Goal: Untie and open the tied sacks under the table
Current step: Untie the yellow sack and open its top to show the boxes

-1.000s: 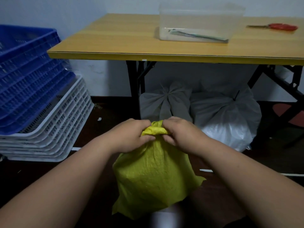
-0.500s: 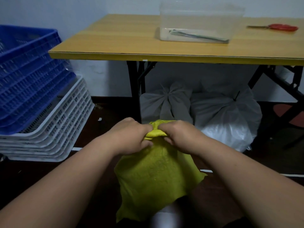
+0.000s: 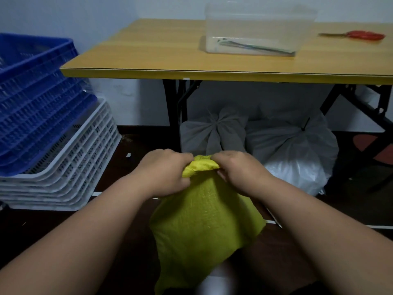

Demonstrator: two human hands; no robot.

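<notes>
The fingertips of the left hand (image 3: pixel 164 171) and right hand (image 3: pixel 238 169) are buried in the bunched neck of the yellow sack (image 3: pixel 204 226), so any tie there is hidden. A blurred pale shape (image 3: pixel 214 283) covers the sack's near bottom. The tabletop (image 3: pixel 148 56) and blue crates (image 3: pixel 32 99) run off the frame's edges.

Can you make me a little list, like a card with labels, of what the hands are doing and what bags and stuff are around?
left hand: grips the bunched top of the yellow sack
right hand: grips the same bunched top
yellow sack: on the floor, in front of the table, top still gathered
under the table: grey sack and white sack, both tied
on the table: clear box, red scissors
at left: blue crates stacked on white crates
</notes>
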